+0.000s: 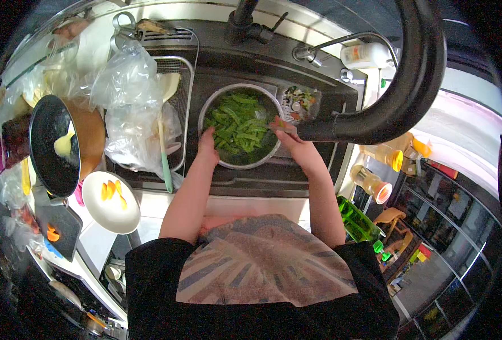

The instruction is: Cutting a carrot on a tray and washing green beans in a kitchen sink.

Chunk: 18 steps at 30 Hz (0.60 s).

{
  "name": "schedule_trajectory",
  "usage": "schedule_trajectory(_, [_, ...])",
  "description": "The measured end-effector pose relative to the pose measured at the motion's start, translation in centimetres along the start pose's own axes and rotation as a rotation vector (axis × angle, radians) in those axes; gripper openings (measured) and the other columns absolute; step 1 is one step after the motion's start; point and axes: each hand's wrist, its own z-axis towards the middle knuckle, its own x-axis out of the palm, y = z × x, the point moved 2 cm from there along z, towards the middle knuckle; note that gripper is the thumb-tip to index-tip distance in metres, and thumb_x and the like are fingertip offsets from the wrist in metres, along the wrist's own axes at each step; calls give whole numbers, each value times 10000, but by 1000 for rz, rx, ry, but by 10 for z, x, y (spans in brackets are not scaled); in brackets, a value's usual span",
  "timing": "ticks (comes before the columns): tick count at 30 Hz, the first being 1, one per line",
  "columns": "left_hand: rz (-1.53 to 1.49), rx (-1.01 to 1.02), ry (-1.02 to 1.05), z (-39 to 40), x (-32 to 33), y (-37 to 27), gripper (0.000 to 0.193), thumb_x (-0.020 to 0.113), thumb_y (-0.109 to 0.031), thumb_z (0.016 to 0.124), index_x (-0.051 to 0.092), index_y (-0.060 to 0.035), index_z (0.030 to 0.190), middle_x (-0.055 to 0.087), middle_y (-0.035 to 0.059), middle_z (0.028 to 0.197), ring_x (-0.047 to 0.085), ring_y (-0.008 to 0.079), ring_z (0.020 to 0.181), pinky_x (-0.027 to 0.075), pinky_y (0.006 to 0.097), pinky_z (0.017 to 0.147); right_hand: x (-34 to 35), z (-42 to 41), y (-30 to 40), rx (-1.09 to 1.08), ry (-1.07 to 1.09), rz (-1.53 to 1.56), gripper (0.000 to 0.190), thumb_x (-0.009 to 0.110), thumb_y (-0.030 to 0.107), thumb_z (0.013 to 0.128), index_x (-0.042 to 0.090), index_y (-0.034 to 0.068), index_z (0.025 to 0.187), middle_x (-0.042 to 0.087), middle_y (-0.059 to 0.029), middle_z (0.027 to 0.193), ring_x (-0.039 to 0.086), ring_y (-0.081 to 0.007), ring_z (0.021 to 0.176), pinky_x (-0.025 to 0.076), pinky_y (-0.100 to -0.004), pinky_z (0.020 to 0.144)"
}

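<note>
A round metal bowl (227,163) stands in the dark sink (251,180), holding a heap of green pea pods (238,121). My left hand (208,146) grips the bowl's left rim, thumb over the edge. On the opposite side, my right hand (296,146) holds the right rim. The black faucet spout (361,129) curves in from the upper right and ends over my right hand, partly covering it. Beneath the bowl, the fingers of both hands are hidden. Behind its right edge, a drain strainer (297,106) contains food scraps.
Left of the bowl, a wire basket (190,106) carries plastic bags (127,114) and a green-handled utensil (166,172). Farther left are a tilted brown pot (91,140), a white bowl (106,221) with carrot slices, and a cutting board (70,225). Jars (369,180) and a green bottle (359,219) stand right.
</note>
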Motion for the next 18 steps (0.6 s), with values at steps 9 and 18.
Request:
schedule_trajectory(9, [-28, 65, -36, -3, 12, 5, 421, 399, -360, 960, 470, -138, 1312, 543, 85, 1296, 549, 305, 1116, 445, 503, 930, 20, -2, 6, 285, 28, 725, 527, 534, 249, 940, 405, 0, 1386, 449, -100, 1416, 389, -185, 1304, 260, -310, 1080])
schedule_trajectory(18, [70, -13, 139, -72, 53, 1, 642, 435, -371, 979, 173, -139, 1518, 192, 121, 1557, 233, 304, 1416, 131, 487, 1147, 3, -26, 7, 35, -183, 181, 514, 516, 66, 900, 411, 1, 1399, 403, -85, 1469, 321, -170, 1373, 229, -272, 1102])
